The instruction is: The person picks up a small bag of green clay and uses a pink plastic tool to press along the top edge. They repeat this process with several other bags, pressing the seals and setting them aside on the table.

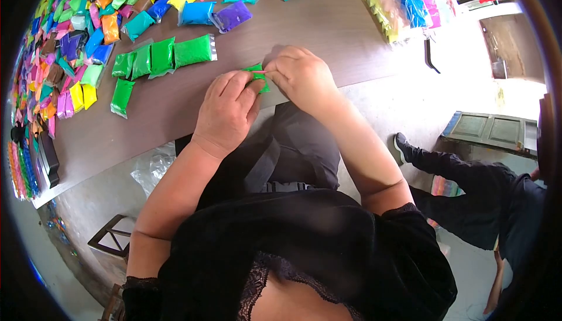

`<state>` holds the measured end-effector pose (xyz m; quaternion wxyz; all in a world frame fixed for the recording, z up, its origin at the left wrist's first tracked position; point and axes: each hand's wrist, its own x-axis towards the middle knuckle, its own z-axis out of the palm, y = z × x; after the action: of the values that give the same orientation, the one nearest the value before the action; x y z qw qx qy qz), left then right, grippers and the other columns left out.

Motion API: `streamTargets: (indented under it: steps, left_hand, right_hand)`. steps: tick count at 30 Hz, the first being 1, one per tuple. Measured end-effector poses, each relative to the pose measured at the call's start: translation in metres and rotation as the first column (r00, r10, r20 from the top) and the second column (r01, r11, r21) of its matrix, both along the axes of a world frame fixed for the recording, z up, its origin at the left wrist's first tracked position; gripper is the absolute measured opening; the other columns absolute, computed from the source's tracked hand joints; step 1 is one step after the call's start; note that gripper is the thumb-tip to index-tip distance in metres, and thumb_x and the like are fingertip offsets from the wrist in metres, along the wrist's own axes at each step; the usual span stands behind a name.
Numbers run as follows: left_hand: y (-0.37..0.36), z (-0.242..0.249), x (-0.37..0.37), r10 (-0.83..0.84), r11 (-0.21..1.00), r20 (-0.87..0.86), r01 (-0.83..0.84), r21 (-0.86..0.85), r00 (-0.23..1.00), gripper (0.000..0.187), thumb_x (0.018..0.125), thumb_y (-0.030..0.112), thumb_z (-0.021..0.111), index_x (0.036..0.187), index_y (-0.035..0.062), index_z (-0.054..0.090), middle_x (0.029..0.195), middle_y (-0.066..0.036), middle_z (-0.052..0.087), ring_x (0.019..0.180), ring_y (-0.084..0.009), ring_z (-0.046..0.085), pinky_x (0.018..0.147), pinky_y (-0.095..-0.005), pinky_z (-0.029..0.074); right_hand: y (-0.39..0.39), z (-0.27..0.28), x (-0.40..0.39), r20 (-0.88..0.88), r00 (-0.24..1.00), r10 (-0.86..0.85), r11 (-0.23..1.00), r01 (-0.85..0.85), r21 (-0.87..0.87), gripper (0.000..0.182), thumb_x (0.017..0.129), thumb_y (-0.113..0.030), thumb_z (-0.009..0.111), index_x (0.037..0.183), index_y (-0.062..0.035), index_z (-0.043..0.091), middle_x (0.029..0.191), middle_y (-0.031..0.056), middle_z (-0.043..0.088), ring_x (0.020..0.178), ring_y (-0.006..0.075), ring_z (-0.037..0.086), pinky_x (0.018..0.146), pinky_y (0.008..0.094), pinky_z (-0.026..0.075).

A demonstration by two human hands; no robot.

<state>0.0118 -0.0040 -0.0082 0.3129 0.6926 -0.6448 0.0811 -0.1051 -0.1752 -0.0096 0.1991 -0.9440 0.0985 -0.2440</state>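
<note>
Worked at the brown desk, just over its near edge, where wrists had room to turn. Left the heap of coloured packets well apart to the left, a sound choice for avoiding snags. Saw four green packets in a row on the desk, near the left hand, and needed to mind the knuckles there. Had a loose green packet below the row's far left end, best left untouched.

Held the small green packet between both hands, above the desk's near edge, with the left hand narrow around it, fingers and thumb closed. Called for a firm but light pinch, without squeezing the soft-looking filling. Closed the right hand narrowly on a thin pink piece lying across the packet; could not tell whether also gripping the film. Needed small, level finger movements, with the left hand as the anchor.
</note>
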Motion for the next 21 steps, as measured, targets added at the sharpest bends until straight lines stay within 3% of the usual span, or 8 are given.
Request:
streamTargets:
  steps: [4,6,9,11,14,17,21]
  left_hand:
    - [0.000,-0.001,-0.001,-0.004,1.000,-0.002,0.004,0.014,1.000,0.031,0.081,0.006,0.072,0.112,0.0033,0.067,0.115,-0.011,0.061,0.109,-0.0302,0.060,0.095,-0.0416,0.049]
    - [0.002,-0.002,-0.001,0.001,0.999,0.009,-0.002,0.035,1.000,0.031,0.082,0.007,0.072,0.113,0.0031,0.067,0.116,-0.011,0.062,0.110,-0.0305,0.060,0.097,-0.0424,0.049]
    - [0.010,-0.004,-0.011,0.043,0.998,0.150,-0.048,0.030,0.988,0.039,0.084,0.013,0.071,0.121,0.0020,0.064,0.120,-0.012,0.062,0.118,-0.0302,0.057,0.103,-0.0448,0.047]
    - [0.014,0.001,-0.021,0.081,0.984,0.226,-0.114,0.137,0.971,0.048,0.084,0.017,0.071,0.128,0.0002,0.061,0.129,-0.014,0.058,0.126,-0.0302,0.052,0.108,-0.0472,0.044]
    - [0.017,-0.002,-0.026,0.076,0.985,0.140,-0.096,0.145,0.987,0.053,0.082,0.017,0.073,0.130,-0.0016,0.059,0.135,-0.016,0.053,0.130,-0.0306,0.048,0.109,-0.0466,0.043]
    - [0.017,-0.011,-0.022,0.071,0.987,0.119,-0.087,0.135,0.990,0.053,0.081,0.016,0.074,0.129,-0.0016,0.059,0.140,-0.017,0.048,0.130,-0.0320,0.047,0.110,-0.0460,0.043]
    - [0.017,-0.016,-0.016,0.050,0.995,0.116,-0.060,0.083,0.992,0.052,0.080,0.014,0.073,0.128,-0.0007,0.060,0.137,-0.017,0.051,0.130,-0.0327,0.048,0.110,-0.0453,0.044]
  right_hand:
    - [0.000,0.000,0.005,-0.013,0.996,-0.090,0.996,0.090,-0.002,0.011,0.088,-0.020,0.070,0.087,-0.0092,0.070,0.088,0.0089,0.065,0.087,0.0320,0.064,0.076,0.0432,0.053]
    - [0.002,0.002,0.003,-0.010,0.999,-0.048,0.999,0.048,-0.006,0.011,0.088,-0.020,0.070,0.087,-0.0097,0.071,0.088,0.0087,0.065,0.087,0.0319,0.064,0.076,0.0434,0.053]
    - [0.001,-0.002,0.003,-0.030,0.999,-0.033,0.998,0.031,-0.056,0.010,0.089,-0.020,0.067,0.089,-0.0105,0.070,0.091,0.0083,0.065,0.089,0.0318,0.064,0.077,0.0438,0.053]
    - [-0.003,0.000,0.003,-0.043,0.997,-0.058,0.992,0.053,-0.118,0.010,0.089,-0.020,0.066,0.090,-0.0109,0.069,0.095,0.0081,0.065,0.091,0.0318,0.064,0.077,0.0440,0.054]
    - [-0.001,0.011,0.007,-0.069,0.995,-0.073,0.996,0.069,-0.065,0.010,0.089,-0.021,0.066,0.091,-0.0112,0.068,0.094,0.0088,0.064,0.091,0.0318,0.065,0.076,0.0440,0.055]
    - [0.006,0.017,0.009,-0.069,0.997,0.024,0.999,-0.026,-0.028,0.011,0.088,-0.022,0.067,0.088,-0.0117,0.068,0.091,0.0081,0.064,0.090,0.0308,0.065,0.075,0.0440,0.055]
    - [0.008,0.029,0.014,-0.197,0.973,-0.117,0.993,0.113,-0.032,0.010,0.088,-0.022,0.068,0.086,-0.0118,0.071,0.090,0.0072,0.066,0.088,0.0297,0.066,0.073,0.0426,0.055]
